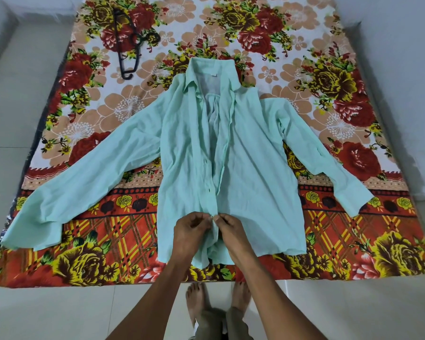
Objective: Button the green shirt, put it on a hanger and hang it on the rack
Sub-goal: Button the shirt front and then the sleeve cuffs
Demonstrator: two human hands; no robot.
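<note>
Pinching the two front edges of the green shirt (192, 153) together, both hands meet low on its placket, close to the near hem. The left hand (190, 231) has its grip closed on the left front panel, thumb and fingertips bunched at the edge; the right hand (231, 229) has its grip closed on the right panel's edge, fingertips almost touching those of the left. Whether a button sits between the fingers is too small to tell.

The one shirt lies face up on the bed (353, 241), collar at the far end, hem at the near edge. Above the hands the front gapes open in a narrow V up to the collar, showing the inner back panel. Two small buttons show on the left panel's edge above the hands. Its two sleeves spread outward, one to the left reaching almost to the bed's left edge, one to the right ending with its cuff short of the right edge.

One black hanger (129, 42) lies on the floral bedsheet at the far left, well apart from the shirt, hook pointing right.

Two bare feet (196, 298) stand on the pale tiled floor (59, 315) just near of the bed, between the two forearms.
</note>
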